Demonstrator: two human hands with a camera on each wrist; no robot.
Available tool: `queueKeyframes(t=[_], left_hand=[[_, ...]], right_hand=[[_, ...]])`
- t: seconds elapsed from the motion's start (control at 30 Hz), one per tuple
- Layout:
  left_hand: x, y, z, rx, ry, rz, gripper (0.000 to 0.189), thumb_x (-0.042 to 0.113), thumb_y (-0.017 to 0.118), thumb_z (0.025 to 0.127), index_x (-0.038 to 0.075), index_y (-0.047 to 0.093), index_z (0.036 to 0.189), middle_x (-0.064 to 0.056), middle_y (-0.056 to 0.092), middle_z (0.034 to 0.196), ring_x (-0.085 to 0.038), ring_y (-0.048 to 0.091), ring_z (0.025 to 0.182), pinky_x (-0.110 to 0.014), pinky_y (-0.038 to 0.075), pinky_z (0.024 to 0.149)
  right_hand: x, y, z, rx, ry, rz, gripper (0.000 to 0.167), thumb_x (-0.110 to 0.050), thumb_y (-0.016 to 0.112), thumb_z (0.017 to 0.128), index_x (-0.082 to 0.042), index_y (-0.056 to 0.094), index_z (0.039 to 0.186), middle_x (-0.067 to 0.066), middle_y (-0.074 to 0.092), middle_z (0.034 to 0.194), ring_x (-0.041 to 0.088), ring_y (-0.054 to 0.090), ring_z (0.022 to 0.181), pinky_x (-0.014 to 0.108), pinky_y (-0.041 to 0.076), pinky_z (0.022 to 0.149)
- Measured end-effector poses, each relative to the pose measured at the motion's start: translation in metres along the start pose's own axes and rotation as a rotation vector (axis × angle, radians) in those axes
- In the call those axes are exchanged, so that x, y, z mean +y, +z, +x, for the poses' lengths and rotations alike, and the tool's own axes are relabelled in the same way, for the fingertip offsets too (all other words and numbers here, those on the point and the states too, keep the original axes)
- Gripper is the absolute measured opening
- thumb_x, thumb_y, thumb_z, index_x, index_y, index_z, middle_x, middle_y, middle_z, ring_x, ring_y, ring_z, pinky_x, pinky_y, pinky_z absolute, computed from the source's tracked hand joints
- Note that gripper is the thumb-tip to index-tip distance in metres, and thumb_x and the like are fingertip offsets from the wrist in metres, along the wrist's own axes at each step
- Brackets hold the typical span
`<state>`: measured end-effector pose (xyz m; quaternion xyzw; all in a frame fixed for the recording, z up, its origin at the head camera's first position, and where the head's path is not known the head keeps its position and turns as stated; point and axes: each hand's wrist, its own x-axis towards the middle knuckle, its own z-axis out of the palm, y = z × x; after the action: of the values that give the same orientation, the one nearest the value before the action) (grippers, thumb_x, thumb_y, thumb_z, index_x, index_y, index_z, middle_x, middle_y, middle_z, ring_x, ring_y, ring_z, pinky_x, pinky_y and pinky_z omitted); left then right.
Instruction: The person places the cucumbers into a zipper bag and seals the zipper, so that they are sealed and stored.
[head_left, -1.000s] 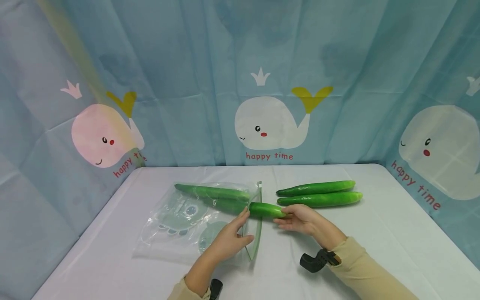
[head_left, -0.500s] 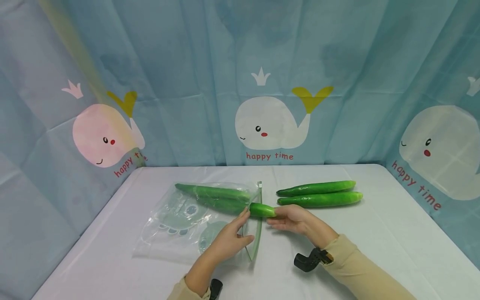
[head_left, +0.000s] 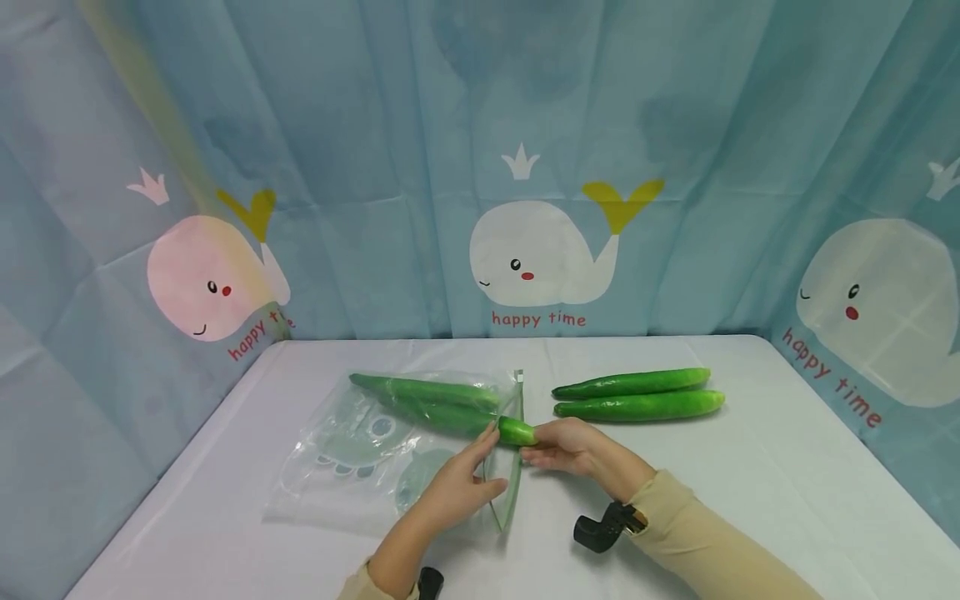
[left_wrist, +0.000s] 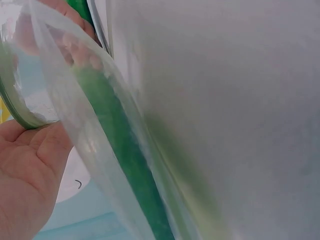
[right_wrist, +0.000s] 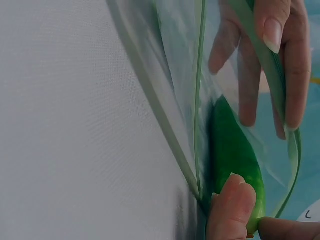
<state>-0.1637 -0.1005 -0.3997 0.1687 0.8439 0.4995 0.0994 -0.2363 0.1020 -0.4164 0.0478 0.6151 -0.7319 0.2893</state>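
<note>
A clear zip bag [head_left: 322, 483] with a green-edged mouth and pale printed figures lies on the white table. Inside is one cucumber [head_left: 420, 389]. A second cucumber [head_left: 517, 431] is mostly inside the bag, its light end sticking out of the mouth. My right hand [head_left: 573, 446] pinches that end between thumb and fingers, as the cucumber [right_wrist: 232, 145] in the right wrist view also shows. At the bag's mouth my left hand [head_left: 457, 487] keeps its fingers straight against the raised upper lip, thumb spread away. The green strip [right_wrist: 272, 75] passes along the left fingers.
Two more cucumbers [head_left: 637, 406] lie side by side on the table [head_left: 750, 483], right of the bag. A blue whale-print curtain [head_left: 420, 167] hangs behind and at both sides. Each wrist wears a black camera [head_left: 600, 529].
My right hand has moved left, sliding the second cucumber deeper into the bag, so less of it sticks out. The left hand and the other cucumbers stay in place.
</note>
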Motion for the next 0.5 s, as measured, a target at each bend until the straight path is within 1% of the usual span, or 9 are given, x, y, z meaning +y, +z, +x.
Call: queueKeyframes(t=[0.1, 0.23, 0.37, 0.5], left_hand=[[-0.001, 0.001, 0.0, -0.001, 0.003, -0.004, 0.072, 0.01, 0.068, 0.089, -0.002, 0.03, 0.15, -0.017, 0.018, 0.159, -0.042, 0.056, 0.115, -0.047, 0.053, 0.087], [-0.002, 0.003, -0.001, -0.004, -0.001, -0.003, 0.072, 0.009, 0.068, 0.089, -0.002, 0.031, 0.15, -0.017, 0.018, 0.159, -0.039, 0.06, 0.108, -0.044, 0.055, 0.085], [-0.002, 0.002, -0.001, -0.002, -0.002, -0.007, 0.072, 0.009, 0.068, 0.089, -0.002, 0.031, 0.149, -0.017, 0.018, 0.159, -0.041, 0.058, 0.11, -0.044, 0.055, 0.085], [-0.001, 0.001, 0.0, -0.004, -0.006, -0.019, 0.071, 0.009, 0.067, 0.09, -0.003, 0.03, 0.15, -0.017, 0.017, 0.159, -0.044, 0.052, 0.12, -0.043, 0.055, 0.086]], right_hand=[[0.001, 0.002, 0.001, -0.007, 0.009, 0.01, 0.031, 0.002, 0.043, 0.099, 0.022, 0.047, 0.121, 0.013, 0.068, 0.079, 0.016, 0.067, 0.072, 0.023, 0.057, 0.068], [0.002, 0.004, 0.004, -0.017, 0.026, 0.025, 0.035, 0.003, 0.041, 0.1, 0.023, 0.043, 0.129, 0.014, 0.068, 0.083, 0.015, 0.067, 0.075, 0.024, 0.057, 0.072], [0.002, 0.008, 0.007, -0.02, 0.026, 0.031, 0.039, 0.004, 0.037, 0.101, 0.022, 0.037, 0.135, 0.017, 0.068, 0.092, 0.017, 0.068, 0.081, 0.029, 0.057, 0.079], [0.0, 0.013, 0.01, -0.017, 0.016, 0.033, 0.041, 0.006, 0.033, 0.1, 0.021, 0.032, 0.138, 0.024, 0.065, 0.104, 0.019, 0.067, 0.085, 0.039, 0.053, 0.091]])
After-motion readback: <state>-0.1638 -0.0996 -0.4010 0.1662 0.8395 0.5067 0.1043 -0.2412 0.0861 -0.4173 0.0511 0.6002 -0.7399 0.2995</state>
